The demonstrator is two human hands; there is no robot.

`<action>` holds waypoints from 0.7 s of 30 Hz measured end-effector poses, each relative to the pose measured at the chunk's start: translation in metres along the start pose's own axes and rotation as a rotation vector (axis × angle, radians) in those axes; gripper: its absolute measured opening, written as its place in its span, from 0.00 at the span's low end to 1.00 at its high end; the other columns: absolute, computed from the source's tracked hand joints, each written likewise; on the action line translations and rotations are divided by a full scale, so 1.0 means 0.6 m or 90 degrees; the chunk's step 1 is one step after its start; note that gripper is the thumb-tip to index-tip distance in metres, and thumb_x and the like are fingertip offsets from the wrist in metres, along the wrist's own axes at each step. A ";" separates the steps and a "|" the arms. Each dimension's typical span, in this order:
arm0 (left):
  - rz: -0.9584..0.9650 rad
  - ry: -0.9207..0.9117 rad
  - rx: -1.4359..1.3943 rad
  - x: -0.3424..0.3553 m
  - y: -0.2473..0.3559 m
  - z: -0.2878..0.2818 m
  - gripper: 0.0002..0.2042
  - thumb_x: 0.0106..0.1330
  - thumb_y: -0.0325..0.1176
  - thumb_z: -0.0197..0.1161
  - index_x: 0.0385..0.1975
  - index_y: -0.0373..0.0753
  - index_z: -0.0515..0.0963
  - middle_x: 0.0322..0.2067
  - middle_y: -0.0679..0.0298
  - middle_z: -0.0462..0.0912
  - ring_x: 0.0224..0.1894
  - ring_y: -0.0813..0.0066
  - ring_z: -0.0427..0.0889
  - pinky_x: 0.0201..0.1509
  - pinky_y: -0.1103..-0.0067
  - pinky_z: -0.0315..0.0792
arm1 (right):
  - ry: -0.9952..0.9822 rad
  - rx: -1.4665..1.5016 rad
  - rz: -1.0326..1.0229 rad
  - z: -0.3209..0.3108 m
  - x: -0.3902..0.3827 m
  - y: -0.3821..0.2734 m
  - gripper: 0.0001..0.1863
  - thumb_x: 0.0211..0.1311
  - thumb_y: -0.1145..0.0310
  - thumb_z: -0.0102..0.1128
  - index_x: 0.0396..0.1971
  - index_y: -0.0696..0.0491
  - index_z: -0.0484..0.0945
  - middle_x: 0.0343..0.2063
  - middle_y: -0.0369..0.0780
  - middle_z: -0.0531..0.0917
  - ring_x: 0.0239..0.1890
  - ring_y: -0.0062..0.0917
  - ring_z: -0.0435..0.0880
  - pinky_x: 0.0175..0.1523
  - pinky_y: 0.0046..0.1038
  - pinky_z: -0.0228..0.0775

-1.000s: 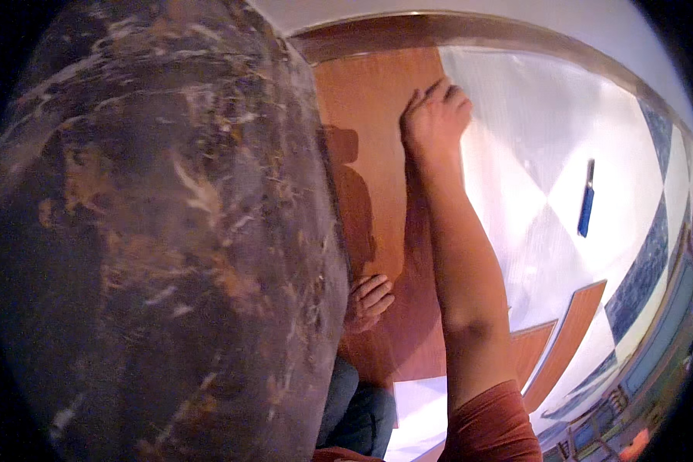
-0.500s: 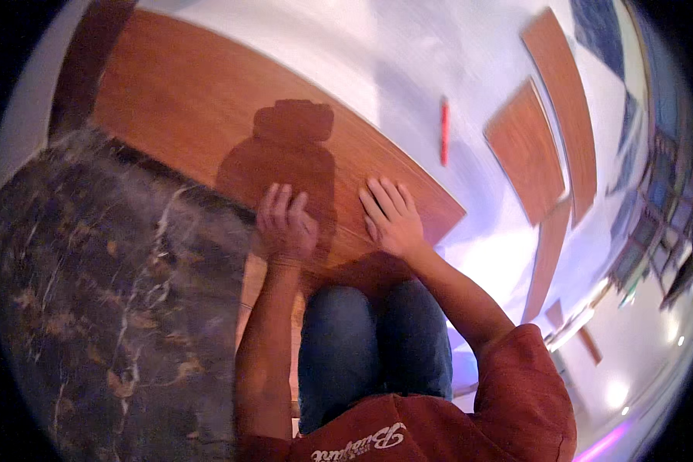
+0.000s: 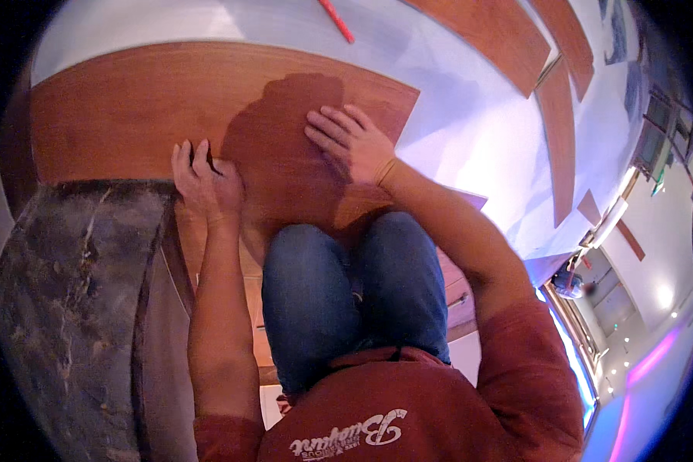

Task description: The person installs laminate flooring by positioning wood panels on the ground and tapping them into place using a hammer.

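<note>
A wide reddish-brown wood plank (image 3: 131, 115) lies across the space in front of my knees, with my shadow on it. My right hand (image 3: 354, 146) rests flat on the plank near its right end, fingers stretched out. At the plank's near edge, by the corner of a dark marble-patterned surface (image 3: 85, 262), my left hand (image 3: 208, 181) presses down with its fingers apart. Neither hand grips anything. My knees, in blue jeans (image 3: 308, 285), are just behind the plank.
A slim red stick (image 3: 336, 19) lies on the white surface (image 3: 454, 131) beyond the plank. Loose brown boards (image 3: 493, 38), one of them long and narrow (image 3: 556, 146), lie to the right. A dark strip (image 3: 15, 146) borders the plank's left end.
The whole view has turned, so the plank now runs more level and the red stick sits higher. Both hands are still on the plank, the right one slightly higher in view.
</note>
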State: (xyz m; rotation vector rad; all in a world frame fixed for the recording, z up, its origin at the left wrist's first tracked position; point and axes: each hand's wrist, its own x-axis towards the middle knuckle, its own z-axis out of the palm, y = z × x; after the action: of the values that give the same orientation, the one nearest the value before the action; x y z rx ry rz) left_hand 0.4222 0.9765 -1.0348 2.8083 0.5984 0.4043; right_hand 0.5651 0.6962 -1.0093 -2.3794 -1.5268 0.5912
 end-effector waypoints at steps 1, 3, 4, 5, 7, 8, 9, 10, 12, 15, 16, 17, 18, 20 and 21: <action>-0.001 0.006 -0.004 0.000 0.001 0.000 0.21 0.64 0.26 0.60 0.58 0.43 0.76 0.63 0.51 0.74 0.70 0.44 0.70 0.71 0.51 0.66 | 0.024 -0.012 -0.007 0.004 -0.001 0.002 0.38 0.62 0.58 0.60 0.74 0.47 0.69 0.77 0.39 0.66 0.79 0.36 0.62 0.81 0.49 0.49; -0.002 0.001 0.006 -0.002 -0.001 0.001 0.21 0.63 0.26 0.61 0.58 0.44 0.76 0.63 0.52 0.74 0.70 0.44 0.69 0.71 0.51 0.66 | 0.032 0.013 -0.031 0.013 -0.001 0.010 0.36 0.61 0.60 0.61 0.72 0.48 0.72 0.76 0.40 0.68 0.78 0.37 0.64 0.80 0.50 0.51; -0.009 0.010 0.008 -0.003 -0.001 0.003 0.21 0.63 0.27 0.61 0.58 0.44 0.76 0.64 0.52 0.74 0.70 0.45 0.69 0.71 0.51 0.65 | 0.047 0.027 -0.057 0.014 -0.002 0.019 0.35 0.59 0.63 0.62 0.70 0.48 0.74 0.75 0.42 0.70 0.76 0.39 0.66 0.79 0.51 0.53; -0.013 0.037 -0.003 -0.003 -0.002 0.004 0.21 0.63 0.28 0.61 0.58 0.45 0.76 0.64 0.52 0.74 0.71 0.46 0.69 0.71 0.51 0.65 | 0.037 0.041 -0.078 0.009 0.000 0.029 0.34 0.59 0.64 0.62 0.69 0.49 0.75 0.75 0.43 0.69 0.76 0.40 0.67 0.79 0.51 0.54; -0.003 0.017 0.004 -0.004 -0.003 0.007 0.21 0.63 0.29 0.61 0.58 0.45 0.76 0.65 0.53 0.74 0.71 0.47 0.69 0.71 0.51 0.64 | 0.056 0.119 -0.115 -0.013 0.001 0.063 0.32 0.60 0.63 0.61 0.67 0.48 0.76 0.72 0.44 0.73 0.75 0.42 0.68 0.76 0.51 0.60; -0.004 0.024 0.010 -0.006 -0.002 0.007 0.21 0.63 0.31 0.61 0.58 0.45 0.77 0.65 0.54 0.74 0.71 0.47 0.69 0.72 0.52 0.64 | 0.114 0.081 -0.067 -0.028 0.000 0.079 0.28 0.62 0.61 0.59 0.64 0.48 0.79 0.67 0.45 0.77 0.72 0.43 0.71 0.73 0.51 0.64; 0.001 0.025 -0.001 -0.005 -0.002 0.008 0.21 0.63 0.31 0.61 0.58 0.45 0.77 0.65 0.54 0.74 0.71 0.47 0.69 0.72 0.52 0.64 | 0.174 0.046 -0.005 -0.044 -0.002 0.090 0.25 0.65 0.59 0.57 0.61 0.47 0.81 0.63 0.46 0.80 0.69 0.44 0.74 0.71 0.51 0.68; -0.004 0.027 -0.018 -0.005 -0.002 0.006 0.21 0.63 0.31 0.61 0.58 0.45 0.77 0.65 0.54 0.74 0.71 0.47 0.69 0.72 0.52 0.64 | 0.171 0.048 0.001 -0.057 -0.003 0.096 0.25 0.65 0.59 0.57 0.61 0.47 0.81 0.63 0.46 0.80 0.69 0.44 0.74 0.71 0.51 0.68; -0.010 0.029 -0.039 -0.003 -0.001 0.005 0.21 0.62 0.32 0.61 0.58 0.45 0.77 0.66 0.54 0.74 0.71 0.47 0.69 0.71 0.53 0.64 | 0.220 -0.041 0.194 -0.079 0.004 0.103 0.24 0.65 0.58 0.70 0.53 0.58 0.77 0.49 0.51 0.80 0.54 0.47 0.77 0.61 0.43 0.71; -0.022 0.022 -0.005 0.000 0.003 0.003 0.22 0.62 0.32 0.62 0.58 0.45 0.77 0.66 0.54 0.73 0.71 0.48 0.69 0.71 0.53 0.64 | 0.260 -0.022 0.261 -0.082 0.031 0.078 0.20 0.66 0.60 0.68 0.50 0.58 0.78 0.47 0.51 0.80 0.52 0.48 0.77 0.60 0.44 0.71; -0.023 0.024 -0.010 0.001 0.004 0.003 0.22 0.62 0.32 0.62 0.58 0.45 0.77 0.67 0.55 0.73 0.71 0.49 0.69 0.72 0.54 0.64 | 0.259 -0.025 0.261 -0.080 0.043 0.069 0.20 0.66 0.60 0.68 0.50 0.58 0.78 0.47 0.51 0.80 0.52 0.48 0.77 0.60 0.44 0.71; -0.026 0.025 -0.015 0.001 0.005 0.003 0.21 0.62 0.33 0.62 0.58 0.45 0.77 0.67 0.55 0.72 0.71 0.50 0.69 0.72 0.55 0.63 | 0.291 -0.032 0.292 -0.078 0.055 0.062 0.19 0.66 0.60 0.68 0.48 0.58 0.78 0.45 0.52 0.79 0.51 0.49 0.77 0.59 0.44 0.71; -0.028 0.025 -0.018 0.001 0.007 0.003 0.21 0.62 0.33 0.62 0.58 0.45 0.77 0.67 0.55 0.72 0.71 0.50 0.69 0.72 0.55 0.63 | 0.323 -0.038 0.322 -0.076 0.066 0.057 0.18 0.66 0.61 0.68 0.47 0.58 0.78 0.44 0.52 0.79 0.50 0.49 0.77 0.58 0.44 0.71; -0.046 0.010 -0.009 0.000 0.008 0.002 0.21 0.62 0.33 0.62 0.58 0.45 0.78 0.68 0.56 0.71 0.72 0.51 0.68 0.73 0.56 0.63 | 0.348 -0.052 0.326 -0.077 0.080 0.059 0.16 0.66 0.61 0.68 0.42 0.58 0.78 0.41 0.51 0.79 0.47 0.48 0.77 0.54 0.44 0.71; -0.043 0.004 -0.004 -0.002 0.008 0.001 0.21 0.62 0.33 0.62 0.58 0.45 0.78 0.68 0.56 0.71 0.72 0.51 0.68 0.73 0.56 0.63 | 0.336 -0.071 0.336 -0.075 0.087 0.061 0.15 0.66 0.61 0.68 0.39 0.58 0.78 0.39 0.51 0.78 0.45 0.48 0.77 0.52 0.45 0.71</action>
State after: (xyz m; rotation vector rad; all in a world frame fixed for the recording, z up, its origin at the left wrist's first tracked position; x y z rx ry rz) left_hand 0.4234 0.9716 -1.0344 2.7727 0.6896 0.4022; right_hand 0.6347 0.7287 -0.9950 -2.7323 -0.7324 -0.0511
